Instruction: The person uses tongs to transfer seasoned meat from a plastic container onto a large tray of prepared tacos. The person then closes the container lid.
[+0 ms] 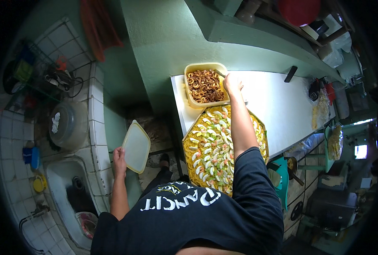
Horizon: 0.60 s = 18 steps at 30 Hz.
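Observation:
My left hand point(119, 160) grips the edge of a pale plastic lid point(137, 147), held up beside the table. My right hand point(232, 83) is at the right rim of a yellowish plastic container point(189, 100) filled with brown fried pieces and curled rings. Its fingers are closed on a slim metal utensil point(219, 73) that reaches into the container; the utensil's working end is hidden, so its kind is unclear. Under my right forearm lies a large octagonal tray of noodles point(212, 148), topped with egg slices, shrimp and chopped greens.
The container and tray stand on a white table point(274, 97) against a green wall. A black oblong object point(290, 74) lies toward its back. At left are a tiled counter and a sink point(55, 174). A teal plastic stool point(283, 178) is at right.

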### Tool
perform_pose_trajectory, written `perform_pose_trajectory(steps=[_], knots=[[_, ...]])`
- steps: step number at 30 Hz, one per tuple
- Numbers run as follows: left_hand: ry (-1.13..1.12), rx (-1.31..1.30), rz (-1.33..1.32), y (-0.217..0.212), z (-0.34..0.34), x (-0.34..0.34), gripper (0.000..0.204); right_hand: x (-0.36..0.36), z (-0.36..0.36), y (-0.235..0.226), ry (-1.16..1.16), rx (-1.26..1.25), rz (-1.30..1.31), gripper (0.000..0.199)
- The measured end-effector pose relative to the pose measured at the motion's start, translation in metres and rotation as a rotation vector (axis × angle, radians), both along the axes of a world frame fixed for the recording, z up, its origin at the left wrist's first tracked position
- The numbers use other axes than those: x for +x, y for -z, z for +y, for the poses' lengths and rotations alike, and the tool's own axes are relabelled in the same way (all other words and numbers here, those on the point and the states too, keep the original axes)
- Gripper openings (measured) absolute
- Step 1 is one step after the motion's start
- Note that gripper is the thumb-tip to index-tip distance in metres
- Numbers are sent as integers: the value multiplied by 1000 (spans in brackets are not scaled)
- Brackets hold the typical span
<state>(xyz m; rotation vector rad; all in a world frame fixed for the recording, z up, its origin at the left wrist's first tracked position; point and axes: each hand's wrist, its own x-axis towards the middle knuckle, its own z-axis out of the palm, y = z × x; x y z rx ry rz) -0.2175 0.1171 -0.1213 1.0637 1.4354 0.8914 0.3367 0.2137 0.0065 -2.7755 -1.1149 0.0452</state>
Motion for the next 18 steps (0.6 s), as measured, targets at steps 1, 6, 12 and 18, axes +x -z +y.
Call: perform_pose_trajectory(steps=[1, 6, 12, 18], knots=[[1, 7, -8, -1, -1, 0, 22, 1, 1, 1, -13, 32, 4, 30], [-19, -4, 8, -3, -8, -1, 22, 14, -30, -7, -16, 142, -37, 32], [63, 23, -15, -3, -9, 16, 22, 12, -40, -10, 5, 61, 46, 32], [62, -7, -31, -19, -13, 28, 22, -5, -2, 2, -23, 12, 44, 32]])
